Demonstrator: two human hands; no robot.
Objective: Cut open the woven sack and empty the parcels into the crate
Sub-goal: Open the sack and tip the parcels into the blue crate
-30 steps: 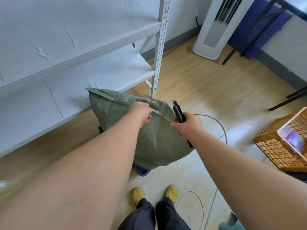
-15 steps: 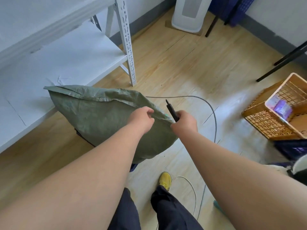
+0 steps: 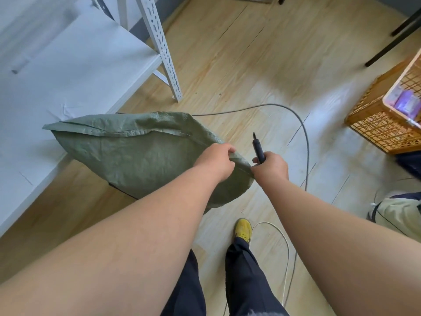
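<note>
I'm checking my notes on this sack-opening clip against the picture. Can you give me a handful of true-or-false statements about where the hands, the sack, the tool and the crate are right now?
1. The left hand grips the stitched edge of the green sack. True.
2. The right hand holds nothing. False: it grips a black cutter, tip pointing up and away.
3. The sack lies inside the crate. False: the orange crate stands apart at the right, on the floor.
4. A grey cable curves across the floor beyond the right hand. True.
5. The sack's seam is slit wide open, with parcels spilling out. False: no parcels show.
</note>
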